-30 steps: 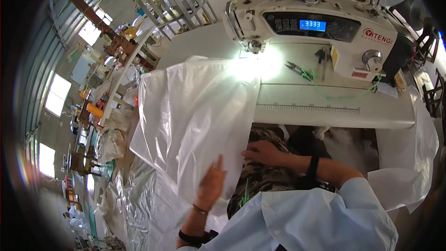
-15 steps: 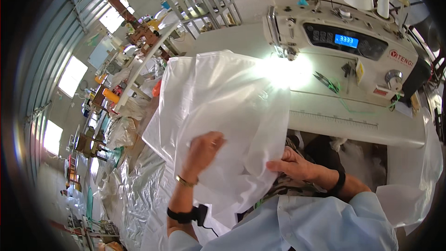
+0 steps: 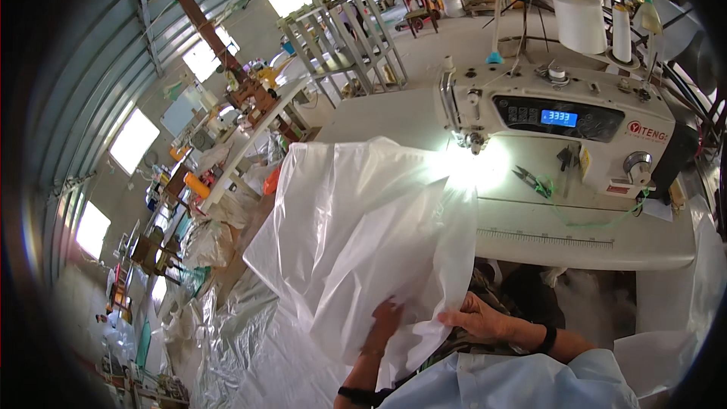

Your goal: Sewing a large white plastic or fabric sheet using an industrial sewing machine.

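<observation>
A large translucent white plastic sheet [image 3: 363, 220] drapes from the sewing machine [image 3: 560, 110] down over my lap, its far edge lying under the bright light by the needle. At the sheet's near right edge, my right hand [image 3: 478, 316] pinches the plastic between thumb and fingers. My left hand [image 3: 385, 326] is at the sheet's lower part, a little left of my right hand. Its fingers are dark and smeared, so their grip does not show clearly. A pair of thread snips [image 3: 532, 180] lies on the machine bed, right of the light.
A ruler scale [image 3: 545, 238] runs along the table's front edge. Green thread [image 3: 591, 223] trails across the tabletop. White thread cones [image 3: 581, 23] stand behind the machine. More plastic sheeting [image 3: 250, 348] covers the floor at left, and a metal rack [image 3: 344, 42] stands beyond the table.
My left hand has moved right and toward me, down the sheet. The view has tilted up, so things sit lower. My right hand keeps its pinch on the edge.
</observation>
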`<action>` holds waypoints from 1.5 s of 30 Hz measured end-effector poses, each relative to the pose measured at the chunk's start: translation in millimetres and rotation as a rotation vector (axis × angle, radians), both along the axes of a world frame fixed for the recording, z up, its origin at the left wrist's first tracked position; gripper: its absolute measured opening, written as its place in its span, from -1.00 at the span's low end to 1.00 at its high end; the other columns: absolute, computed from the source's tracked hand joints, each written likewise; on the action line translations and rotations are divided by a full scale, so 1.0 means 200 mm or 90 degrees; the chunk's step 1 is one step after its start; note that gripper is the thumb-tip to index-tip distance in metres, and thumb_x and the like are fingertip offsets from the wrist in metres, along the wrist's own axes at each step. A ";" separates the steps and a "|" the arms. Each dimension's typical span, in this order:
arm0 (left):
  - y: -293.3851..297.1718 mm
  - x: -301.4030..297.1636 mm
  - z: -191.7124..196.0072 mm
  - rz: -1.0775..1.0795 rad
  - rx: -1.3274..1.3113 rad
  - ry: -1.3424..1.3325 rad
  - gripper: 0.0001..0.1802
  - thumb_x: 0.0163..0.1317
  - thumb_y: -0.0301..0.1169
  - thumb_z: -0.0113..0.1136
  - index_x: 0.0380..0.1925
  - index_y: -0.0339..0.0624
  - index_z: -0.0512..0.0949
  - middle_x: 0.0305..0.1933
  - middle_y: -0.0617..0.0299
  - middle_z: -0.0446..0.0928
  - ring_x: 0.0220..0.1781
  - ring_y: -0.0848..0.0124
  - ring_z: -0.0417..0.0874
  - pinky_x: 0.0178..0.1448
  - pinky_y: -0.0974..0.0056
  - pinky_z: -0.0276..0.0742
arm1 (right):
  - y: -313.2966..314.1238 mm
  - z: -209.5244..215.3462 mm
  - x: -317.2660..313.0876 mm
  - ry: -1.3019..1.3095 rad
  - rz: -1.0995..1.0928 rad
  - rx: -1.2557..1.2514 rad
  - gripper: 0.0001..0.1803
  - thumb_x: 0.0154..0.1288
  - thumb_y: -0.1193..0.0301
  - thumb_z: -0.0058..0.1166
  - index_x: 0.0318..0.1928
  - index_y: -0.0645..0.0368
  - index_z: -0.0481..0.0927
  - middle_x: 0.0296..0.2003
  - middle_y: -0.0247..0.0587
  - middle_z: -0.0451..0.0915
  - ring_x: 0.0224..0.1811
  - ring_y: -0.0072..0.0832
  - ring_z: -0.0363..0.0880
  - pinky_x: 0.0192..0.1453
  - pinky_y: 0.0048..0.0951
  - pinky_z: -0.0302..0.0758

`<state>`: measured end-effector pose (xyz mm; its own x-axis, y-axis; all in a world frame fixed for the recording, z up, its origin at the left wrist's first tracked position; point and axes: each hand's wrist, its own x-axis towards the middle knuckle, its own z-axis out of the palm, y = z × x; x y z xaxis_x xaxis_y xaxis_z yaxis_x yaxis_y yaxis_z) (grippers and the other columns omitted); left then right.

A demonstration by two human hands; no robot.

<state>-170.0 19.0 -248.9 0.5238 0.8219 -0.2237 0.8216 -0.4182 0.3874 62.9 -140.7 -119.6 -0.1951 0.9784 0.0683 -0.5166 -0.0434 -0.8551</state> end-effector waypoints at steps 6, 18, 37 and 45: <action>0.27 -0.08 0.65 0.162 0.624 -0.192 -0.74 0.33 -0.32 0.15 -0.08 -0.21 0.62 -0.17 0.03 0.69 -0.01 0.08 0.68 0.11 0.04 0.57 | -0.03 0.05 0.03 -0.031 0.028 -0.005 -0.77 0.44 0.36 0.08 -0.04 0.24 0.63 -0.21 -0.44 0.68 -0.18 -0.73 0.54 -0.04 -0.57 0.45; 0.13 0.27 -0.08 0.035 0.130 -0.401 -0.77 0.33 -0.38 0.17 -0.08 -0.24 0.62 -0.13 0.09 0.68 -0.08 0.32 0.69 -0.04 0.26 0.61 | -0.06 0.08 0.07 0.029 0.022 0.017 -0.77 0.46 0.37 0.05 -0.03 0.26 0.62 -0.21 -0.46 0.65 -0.18 -0.74 0.51 -0.06 -0.58 0.47; 0.21 0.32 -0.13 -0.084 0.071 -0.397 -0.67 0.39 -0.31 0.05 0.01 -0.28 0.57 -0.04 0.05 0.65 0.00 0.12 0.67 -0.03 0.21 0.63 | -0.16 0.17 0.16 0.108 -0.108 -0.010 -0.79 0.35 0.43 0.16 -0.05 0.23 0.64 -0.18 -0.49 0.65 -0.12 -0.76 0.51 0.04 -0.61 0.45; 0.17 0.25 -0.01 -0.103 0.033 -0.452 -0.67 0.39 -0.31 0.04 0.02 -0.29 0.56 -0.03 0.04 0.64 0.01 0.10 0.66 -0.03 0.21 0.63 | -0.16 0.13 0.17 0.082 -0.095 -0.024 -0.76 0.32 0.44 0.16 -0.04 0.25 0.65 -0.17 -0.46 0.66 -0.10 -0.69 0.54 0.06 -0.56 0.48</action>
